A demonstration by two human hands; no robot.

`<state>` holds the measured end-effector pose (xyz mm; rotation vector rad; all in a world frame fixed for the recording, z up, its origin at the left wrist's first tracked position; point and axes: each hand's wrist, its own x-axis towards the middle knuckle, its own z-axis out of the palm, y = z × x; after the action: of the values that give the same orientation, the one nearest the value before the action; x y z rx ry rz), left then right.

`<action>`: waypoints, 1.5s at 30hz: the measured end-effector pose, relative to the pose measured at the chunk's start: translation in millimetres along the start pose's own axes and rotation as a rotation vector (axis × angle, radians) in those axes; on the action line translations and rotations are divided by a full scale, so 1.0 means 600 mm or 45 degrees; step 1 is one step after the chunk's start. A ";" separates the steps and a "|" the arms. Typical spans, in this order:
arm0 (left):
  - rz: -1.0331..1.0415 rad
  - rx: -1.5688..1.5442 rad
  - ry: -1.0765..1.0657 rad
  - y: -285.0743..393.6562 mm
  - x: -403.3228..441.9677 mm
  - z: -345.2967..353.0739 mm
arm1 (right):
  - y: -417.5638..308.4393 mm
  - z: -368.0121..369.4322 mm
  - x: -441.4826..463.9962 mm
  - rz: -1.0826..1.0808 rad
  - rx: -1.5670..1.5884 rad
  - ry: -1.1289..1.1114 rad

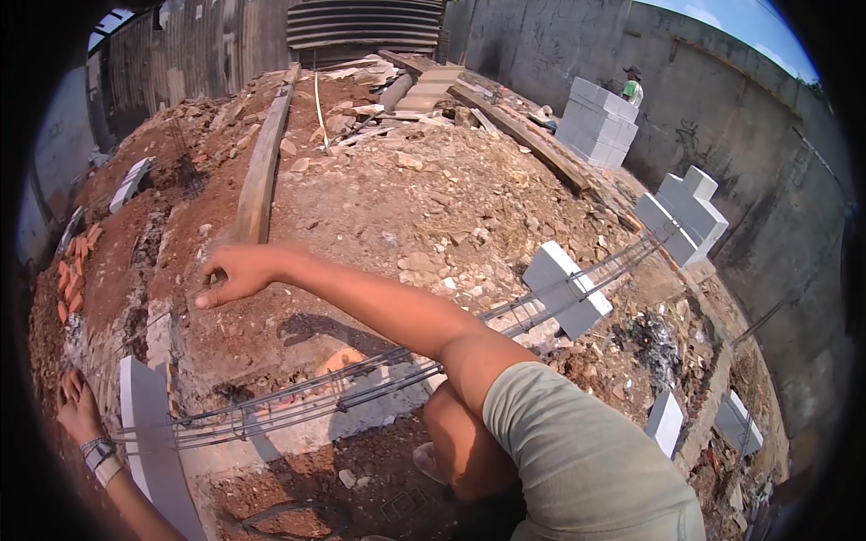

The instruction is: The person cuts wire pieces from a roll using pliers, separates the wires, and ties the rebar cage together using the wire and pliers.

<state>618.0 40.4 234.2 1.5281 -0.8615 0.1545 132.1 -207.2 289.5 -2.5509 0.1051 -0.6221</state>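
Note:
At the lower left, my left hand (81, 410), with a watch on its wrist, is raised beside a white block (149, 433) standing on edge. Its fingers are partly bent and slightly apart, with nothing seen in them. My right arm reaches across the middle, and my right hand (242, 275) hangs over the dirt with its fingers curled toward the thumb. Anything pinched there is too small to make out. Below that arm, a long rebar cage (338, 397) of thin steel rods and stirrups runs from the left block up to the right, resting by another white block (568, 288).
A wooden beam (264, 162) lies on the rubble mound. More white blocks stand at right (683, 216), with a tall stack (597, 122) behind and a person (632, 88) near it. Red bricks (72, 281) lie at left. Concrete walls (722, 117) border the site.

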 end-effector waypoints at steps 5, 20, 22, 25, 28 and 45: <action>0.009 -0.486 -0.307 -0.004 0.008 0.017 | -0.083 0.004 0.017 -0.069 0.109 0.084; -0.478 -2.026 -0.294 0.316 -0.065 0.083 | -0.186 0.025 0.037 -0.253 0.172 0.396; -0.573 -1.966 -0.039 0.415 -0.113 0.105 | -0.189 0.022 0.041 -0.218 0.154 0.491; -0.640 -1.876 0.148 0.504 -0.153 0.114 | -0.192 0.009 0.047 -0.244 0.183 0.483; -0.540 -1.886 -0.066 0.425 -0.112 0.088 | -0.202 0.010 0.050 -0.296 0.127 0.465; -0.222 -2.002 -0.876 0.494 -0.177 0.110 | -0.215 0.003 0.065 -0.103 0.450 0.264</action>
<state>342.3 53.8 399.1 0.0950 -0.9412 -1.0170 162.1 -102.1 368.0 -2.1550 -0.0348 -0.8534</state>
